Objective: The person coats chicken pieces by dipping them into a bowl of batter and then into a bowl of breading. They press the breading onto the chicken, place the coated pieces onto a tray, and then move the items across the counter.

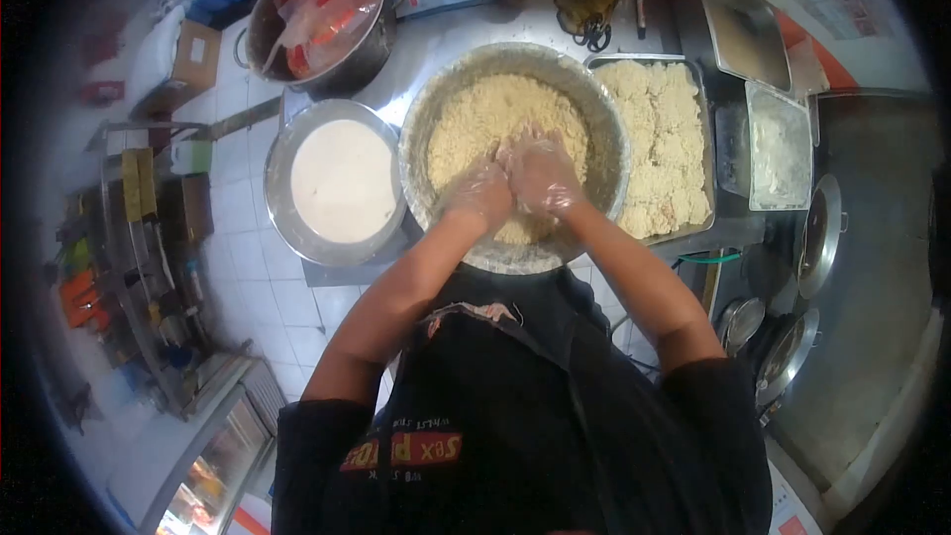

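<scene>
Here both hands [510, 183] press crumbs [485, 119] in bowl [421, 119].

Floor [248, 287]: pale square tiles, lit evenly from above. Bench [446, 35]: light-topped, running across the upper centre of view. Left side: a metal rack [139, 267] crowded with small tools and orange items, details too blurred to tell. Lower left: a glass-fronted display case [213, 466]. Right side: a grey steel stove surface [872, 267] carrying round pans [820, 236]. Upper right: an orange-and-white wall [842, 0] with printed posters.
</scene>
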A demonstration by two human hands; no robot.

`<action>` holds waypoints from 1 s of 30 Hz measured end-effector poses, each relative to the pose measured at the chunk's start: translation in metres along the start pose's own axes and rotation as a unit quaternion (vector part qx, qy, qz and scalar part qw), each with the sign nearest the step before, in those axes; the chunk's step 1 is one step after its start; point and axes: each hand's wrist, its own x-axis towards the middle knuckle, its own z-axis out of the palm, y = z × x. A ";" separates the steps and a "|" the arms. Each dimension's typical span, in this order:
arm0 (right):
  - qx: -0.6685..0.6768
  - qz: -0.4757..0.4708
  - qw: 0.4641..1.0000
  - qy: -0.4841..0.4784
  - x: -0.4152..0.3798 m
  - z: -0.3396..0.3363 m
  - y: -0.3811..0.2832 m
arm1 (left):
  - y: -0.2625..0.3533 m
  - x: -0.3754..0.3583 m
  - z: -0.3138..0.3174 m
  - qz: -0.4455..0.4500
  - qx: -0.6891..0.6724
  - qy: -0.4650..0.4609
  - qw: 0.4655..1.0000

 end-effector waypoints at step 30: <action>0.116 -0.024 0.992 -0.038 0.068 0.023 0.069 | -0.003 -0.082 -0.068 0.051 -0.012 0.106 0.993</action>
